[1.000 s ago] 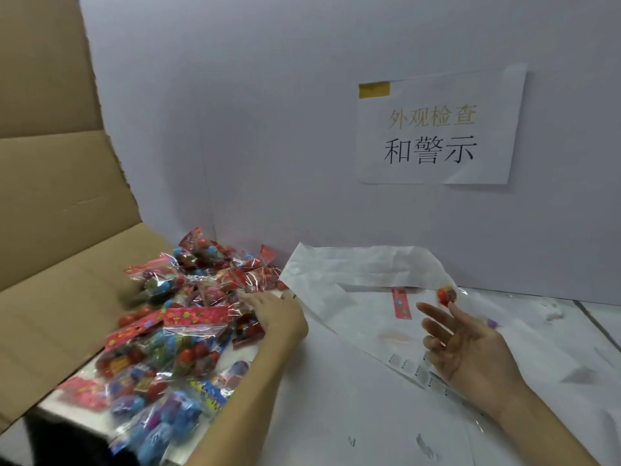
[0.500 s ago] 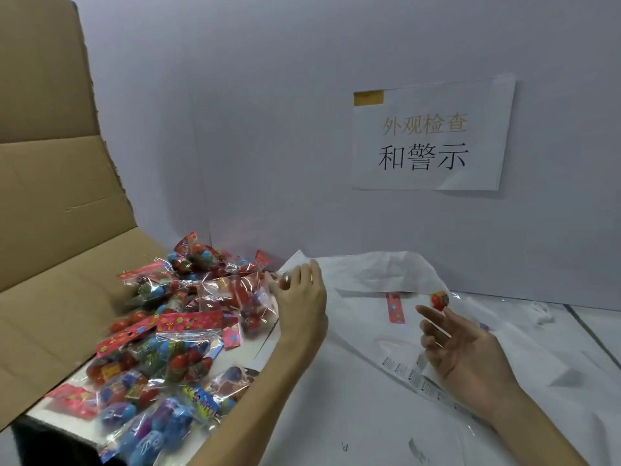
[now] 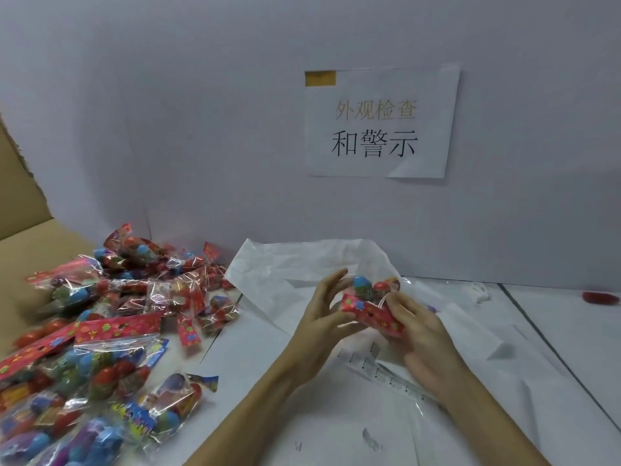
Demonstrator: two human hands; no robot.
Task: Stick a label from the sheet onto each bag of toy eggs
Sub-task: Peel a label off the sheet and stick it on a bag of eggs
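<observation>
Setting is read as a packing and inspection station in a small factory or workshop — a printed paper sign (image 3: 381,124) with Chinese characters is taped to a plain grey partition wall (image 3: 201,112). A heap of bagged toy eggs (image 3: 100,331) is piled on the white paper-covered table (image 3: 302,415) — a cardboard carton (image 3: 23,260) is stood open alongside.

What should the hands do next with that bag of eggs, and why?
Probably lower the bag toward the label sheet so one hand can peel a label. Both the left hand and the right hand hold the bag, and no label shows on it.
</observation>
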